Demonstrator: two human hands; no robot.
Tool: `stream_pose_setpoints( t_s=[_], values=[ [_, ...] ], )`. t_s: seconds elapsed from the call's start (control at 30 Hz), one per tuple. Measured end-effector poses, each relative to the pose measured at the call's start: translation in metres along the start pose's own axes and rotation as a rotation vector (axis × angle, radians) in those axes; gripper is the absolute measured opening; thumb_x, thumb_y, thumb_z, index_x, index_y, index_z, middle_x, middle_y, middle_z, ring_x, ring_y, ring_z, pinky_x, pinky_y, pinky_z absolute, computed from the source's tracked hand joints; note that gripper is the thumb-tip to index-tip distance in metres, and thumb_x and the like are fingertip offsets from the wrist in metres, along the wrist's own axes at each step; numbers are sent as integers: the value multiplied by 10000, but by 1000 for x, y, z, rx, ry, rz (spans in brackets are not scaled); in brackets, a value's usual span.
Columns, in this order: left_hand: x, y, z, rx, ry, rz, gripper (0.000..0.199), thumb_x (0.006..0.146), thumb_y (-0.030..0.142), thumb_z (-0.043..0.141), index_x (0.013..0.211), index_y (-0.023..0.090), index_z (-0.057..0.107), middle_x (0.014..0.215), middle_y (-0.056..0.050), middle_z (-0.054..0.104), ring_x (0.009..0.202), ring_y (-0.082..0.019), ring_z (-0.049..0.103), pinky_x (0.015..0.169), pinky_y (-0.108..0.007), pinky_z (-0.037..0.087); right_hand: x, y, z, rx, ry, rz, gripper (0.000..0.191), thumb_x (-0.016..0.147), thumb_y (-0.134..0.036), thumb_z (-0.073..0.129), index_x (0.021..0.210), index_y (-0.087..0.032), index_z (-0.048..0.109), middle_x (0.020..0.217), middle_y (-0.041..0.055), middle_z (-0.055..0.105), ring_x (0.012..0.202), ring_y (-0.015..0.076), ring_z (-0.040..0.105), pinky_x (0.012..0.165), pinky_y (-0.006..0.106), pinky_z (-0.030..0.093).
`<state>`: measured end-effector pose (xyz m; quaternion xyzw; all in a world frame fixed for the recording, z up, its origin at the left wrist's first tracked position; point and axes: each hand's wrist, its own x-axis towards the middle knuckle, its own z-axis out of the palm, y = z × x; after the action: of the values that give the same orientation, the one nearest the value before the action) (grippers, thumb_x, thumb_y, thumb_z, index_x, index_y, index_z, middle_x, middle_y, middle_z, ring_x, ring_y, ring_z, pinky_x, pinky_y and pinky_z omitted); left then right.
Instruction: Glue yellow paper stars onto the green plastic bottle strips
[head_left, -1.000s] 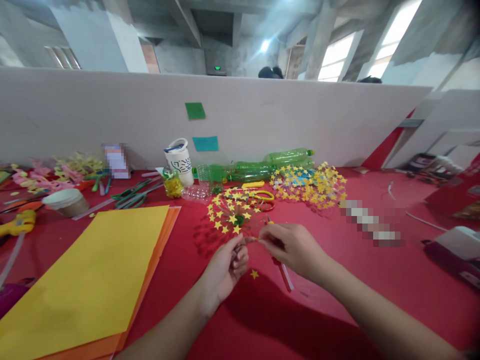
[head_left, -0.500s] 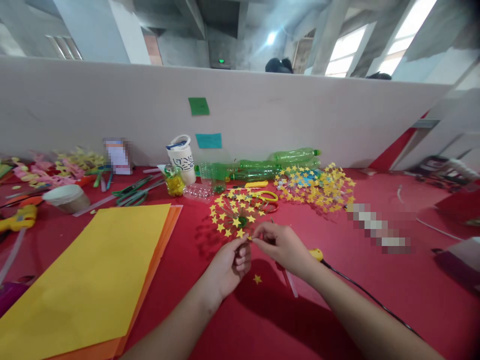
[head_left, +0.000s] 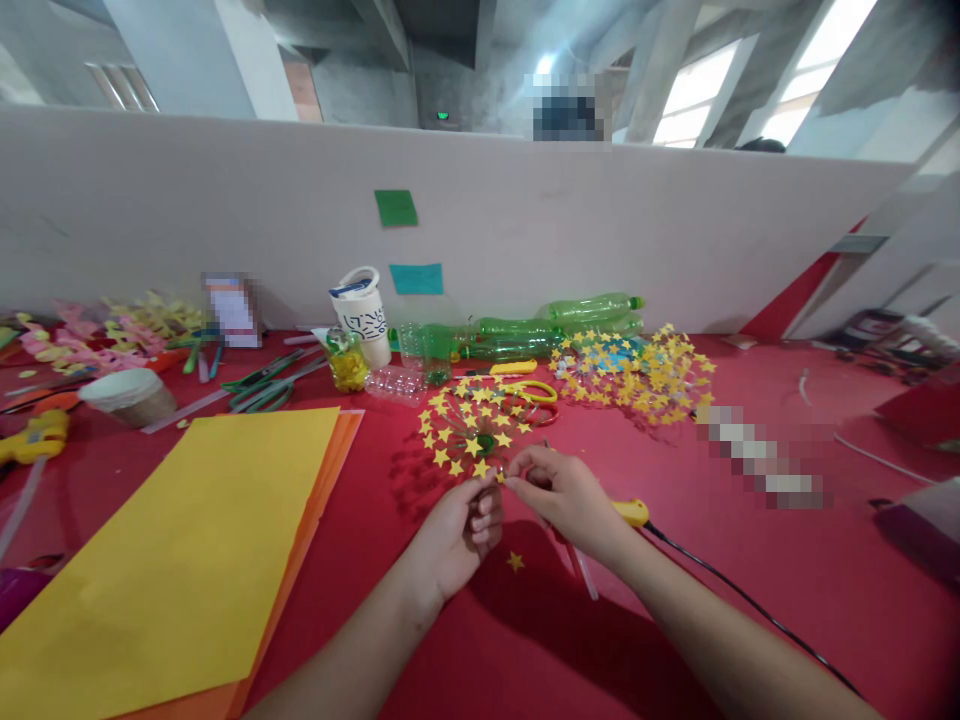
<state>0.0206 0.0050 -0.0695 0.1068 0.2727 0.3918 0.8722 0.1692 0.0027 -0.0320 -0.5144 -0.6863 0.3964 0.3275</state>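
A cut green plastic bottle [head_left: 486,442], its strips fanned out and tipped with yellow stars, lies in front of me. At its near edge, my left hand [head_left: 457,540] is closed, thumb and forefinger pinching a strip end. My right hand [head_left: 566,495] meets it there, fingertips pinched at a small yellow star [head_left: 500,477] on that end. The fingers partly cover it. A loose yellow star [head_left: 515,562] lies on the table just below my hands. Beneath my right hand is a yellow glue gun [head_left: 631,513], partly hidden, with a clear glue stick [head_left: 589,575] showing.
Yellow and orange sheets [head_left: 195,540] cover the left front. Farther back are scissors [head_left: 266,385], a white cup [head_left: 362,320], green bottles [head_left: 525,335] and another star cluster [head_left: 660,375]. A cord [head_left: 750,595] runs under my right forearm. A white partition [head_left: 562,230] stands behind.
Both hands stay at the same strip end, with only slight finger movement. The view has shifted a little. Beyond the partition, a person's head shows a bit more.
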Motion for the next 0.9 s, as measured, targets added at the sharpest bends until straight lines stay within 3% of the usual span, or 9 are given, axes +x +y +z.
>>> stream_pose_setpoints(
  t_s=[0.37,0.7,0.9],
  values=[
    [1,-1,-1,3,-14,18,136,849,147,430,714,142,445,495,81,334,348,-7,248,328,-123,172,4,0,2,115,51,44,40,785,-223,504,759,-193,506,478,-83,451,358,62,386,361,167,288],
    [2,-2,-2,7,-12,18,147,837,162,454,691,150,435,484,82,335,342,-10,252,322,-123,164,6,4,8,32,97,37,37,781,-221,473,753,-200,485,457,-83,443,365,76,397,369,174,268],
    [0,-2,-1,32,10,20,151,828,178,481,688,155,433,472,88,332,336,-10,240,318,-126,161,4,3,8,-167,146,-44,43,794,-227,469,791,-206,507,452,-89,403,392,82,378,392,180,254]
  ],
)
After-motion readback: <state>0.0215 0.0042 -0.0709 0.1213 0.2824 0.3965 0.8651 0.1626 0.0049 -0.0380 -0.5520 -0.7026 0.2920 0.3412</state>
